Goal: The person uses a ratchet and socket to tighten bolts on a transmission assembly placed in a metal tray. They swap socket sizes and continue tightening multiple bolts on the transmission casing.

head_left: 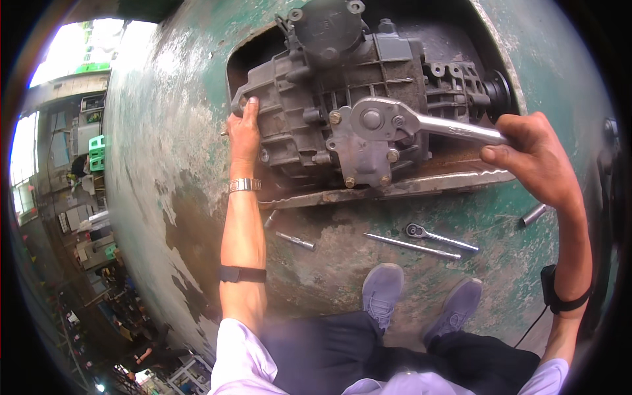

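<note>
My right hand (pixel 541 157) is closed round the handle end of a large chrome ratchet wrench (pixel 454 128). The round head of the wrench lies over a bolted cover plate (pixel 362 160) on a grey metal gearbox (pixel 388 69); whether it sits on a bolt beneath is hidden. Bolts with brassy heads show near the plate's corners. At the gearbox's left end, my left hand (pixel 243 138) grips the edge of the housing, thumb on top and the other fingers mostly hidden. The gearbox lies in a worn metal tray (pixel 454 184).
On the scuffed green floor below the tray lie a small ratchet (pixel 441 237), a long thin bar (pixel 411 246), a short extension (pixel 295 241) and a tube socket (pixel 533 215). My shoes (pixel 382 293) stand close to these tools. Cluttered shelves and green stools (pixel 97 153) line the far left.
</note>
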{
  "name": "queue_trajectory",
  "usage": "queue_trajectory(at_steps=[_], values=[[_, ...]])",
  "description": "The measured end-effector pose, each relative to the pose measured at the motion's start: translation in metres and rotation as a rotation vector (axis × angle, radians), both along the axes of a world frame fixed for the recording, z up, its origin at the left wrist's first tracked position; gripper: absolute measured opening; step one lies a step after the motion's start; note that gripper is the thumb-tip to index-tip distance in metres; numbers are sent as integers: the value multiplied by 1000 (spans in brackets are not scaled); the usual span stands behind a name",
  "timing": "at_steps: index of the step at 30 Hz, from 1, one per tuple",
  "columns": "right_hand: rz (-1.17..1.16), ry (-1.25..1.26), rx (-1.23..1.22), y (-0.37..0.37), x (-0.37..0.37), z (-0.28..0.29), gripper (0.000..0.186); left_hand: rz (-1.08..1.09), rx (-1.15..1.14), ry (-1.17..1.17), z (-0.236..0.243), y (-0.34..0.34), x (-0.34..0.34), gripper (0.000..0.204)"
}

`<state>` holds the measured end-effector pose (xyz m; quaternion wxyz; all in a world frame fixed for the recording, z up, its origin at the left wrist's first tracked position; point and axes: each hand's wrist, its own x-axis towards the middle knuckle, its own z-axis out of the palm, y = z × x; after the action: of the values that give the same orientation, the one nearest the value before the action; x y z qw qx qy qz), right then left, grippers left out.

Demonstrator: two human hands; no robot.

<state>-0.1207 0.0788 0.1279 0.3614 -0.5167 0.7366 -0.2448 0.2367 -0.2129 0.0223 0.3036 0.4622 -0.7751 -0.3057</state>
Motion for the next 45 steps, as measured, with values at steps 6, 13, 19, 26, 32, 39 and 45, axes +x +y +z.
queue_trajectory(at_steps=[6,13,19,26,32,39,45], values=[[-119,-291,-282,36,17,-21,44,59,115,40,14,11,-13,33],[-318,-396,-176,70,101,-52,29,73,77,-17,12,10,-12,40],[-461,-435,-229,64,144,-66,25,139,58,-141,16,10,-12,46],[-492,-598,-121,59,170,-73,29,186,48,-124,9,13,-15,47],[-510,-724,-120,54,190,-66,34,207,61,-185,4,5,-8,51],[-508,-744,-137,51,187,-69,40,212,91,-165,5,5,-9,51],[-399,-571,-141,57,143,-74,41,239,116,-253,8,4,-8,51]])
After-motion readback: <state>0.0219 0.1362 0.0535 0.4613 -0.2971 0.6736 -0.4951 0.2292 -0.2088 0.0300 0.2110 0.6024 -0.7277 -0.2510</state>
